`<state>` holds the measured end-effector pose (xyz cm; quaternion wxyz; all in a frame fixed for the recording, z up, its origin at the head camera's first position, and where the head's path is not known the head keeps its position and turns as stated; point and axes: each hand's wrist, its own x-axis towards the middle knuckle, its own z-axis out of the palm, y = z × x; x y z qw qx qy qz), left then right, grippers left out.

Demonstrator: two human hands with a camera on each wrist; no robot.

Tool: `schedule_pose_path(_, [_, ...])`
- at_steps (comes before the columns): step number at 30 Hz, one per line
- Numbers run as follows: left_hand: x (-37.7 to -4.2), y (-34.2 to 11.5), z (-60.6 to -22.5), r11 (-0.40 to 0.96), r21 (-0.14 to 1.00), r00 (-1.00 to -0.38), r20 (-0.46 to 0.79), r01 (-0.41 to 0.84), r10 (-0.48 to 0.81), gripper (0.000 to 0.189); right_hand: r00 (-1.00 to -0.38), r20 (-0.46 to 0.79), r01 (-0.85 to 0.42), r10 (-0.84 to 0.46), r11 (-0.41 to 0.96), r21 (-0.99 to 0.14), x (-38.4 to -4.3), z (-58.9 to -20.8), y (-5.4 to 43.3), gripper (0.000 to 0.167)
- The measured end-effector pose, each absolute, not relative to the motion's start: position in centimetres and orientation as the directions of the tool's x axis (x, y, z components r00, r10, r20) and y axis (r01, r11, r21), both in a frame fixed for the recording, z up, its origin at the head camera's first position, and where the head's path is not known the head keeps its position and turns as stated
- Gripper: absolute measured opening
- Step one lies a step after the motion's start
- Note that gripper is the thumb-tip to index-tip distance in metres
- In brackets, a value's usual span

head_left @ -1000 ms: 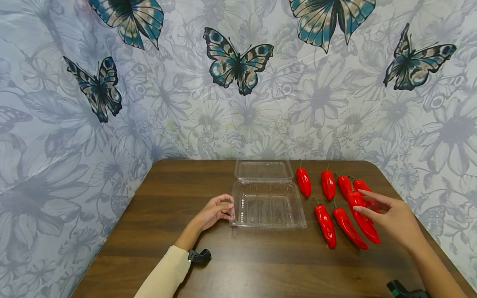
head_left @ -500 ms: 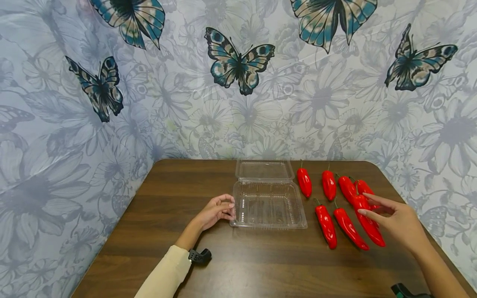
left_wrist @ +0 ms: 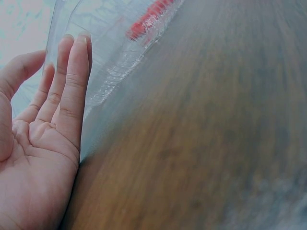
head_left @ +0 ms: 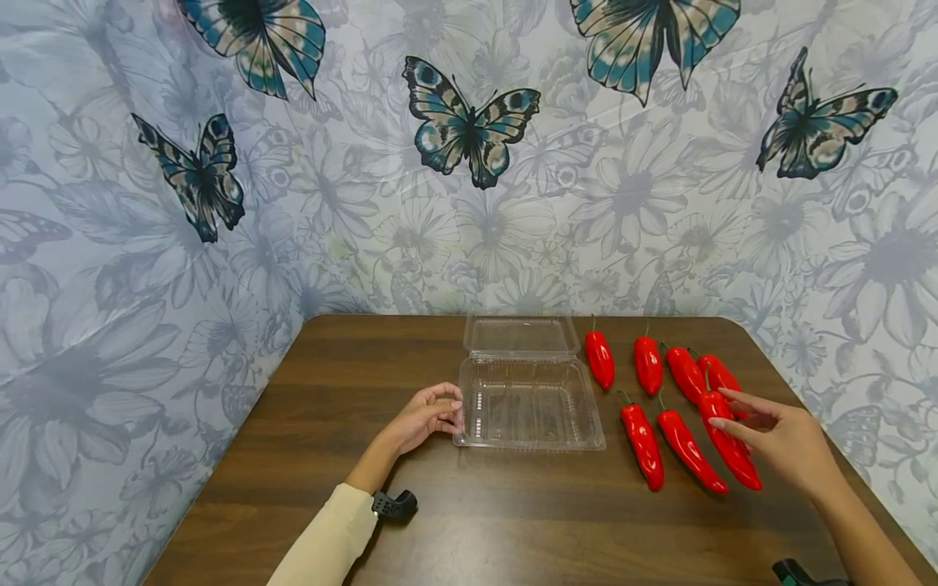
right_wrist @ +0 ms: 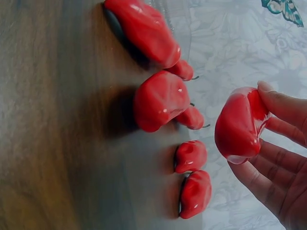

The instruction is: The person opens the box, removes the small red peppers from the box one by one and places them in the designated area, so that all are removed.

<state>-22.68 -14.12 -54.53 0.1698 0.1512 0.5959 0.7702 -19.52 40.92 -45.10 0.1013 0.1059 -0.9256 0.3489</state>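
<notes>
My right hand [head_left: 787,448] pinches a glossy red chili pepper [head_left: 725,439] between thumb and fingertips, at the right of the table. In the right wrist view this pepper [right_wrist: 240,125] appears apart from the others, blunt end towards the camera. My left hand [head_left: 425,419] touches the left side of a clear plastic clamshell container [head_left: 528,446], whose lid [head_left: 520,335] lies folded back. Seen from the left wrist, the fingers [left_wrist: 72,91] of that hand are fairly straight against the container wall [left_wrist: 105,88], with the thumb out at its edge.
More red chili peppers lie right of the container: one pepper [head_left: 642,448] and another [head_left: 690,452] in front, one by the lid [head_left: 599,360], a further pepper [head_left: 648,365] and two [head_left: 685,374] behind the held one. A patterned butterfly backdrop [head_left: 469,244] rises behind the brown table [head_left: 352,366].
My right hand has moved slightly right and nearer with the pepper, uncovering more of the peppers behind it. The left hand and the container have stayed put.
</notes>
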Motion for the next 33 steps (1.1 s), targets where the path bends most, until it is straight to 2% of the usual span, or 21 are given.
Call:
schedule_pose_path(10, [-22.7, -14.1, -54.5, -0.239, 0.969, -0.893, 0.055, -0.060, 0.447, 0.015, -0.959, 0.240, -0.269, -0.147, 0.735, -0.622, -20.0, -46.0, 41.7, 0.057])
schedule_pose_path(21, [-22.7, -14.2, -54.2, -0.225, 0.971, -0.906, 0.025, -0.078, 0.423, 0.016, -0.964, 0.182, -0.267, -0.196, 0.719, -0.641, -20.1, -47.5, 42.5, 0.057])
schedule_pose_path(33, [-22.7, -14.2, -54.5, -0.232, 0.970, -0.896, 0.038, -0.074, 0.442, 0.011, -0.967, 0.143, -0.254, -0.213, 0.727, -0.638, -20.1, -49.0, 43.0, 0.056])
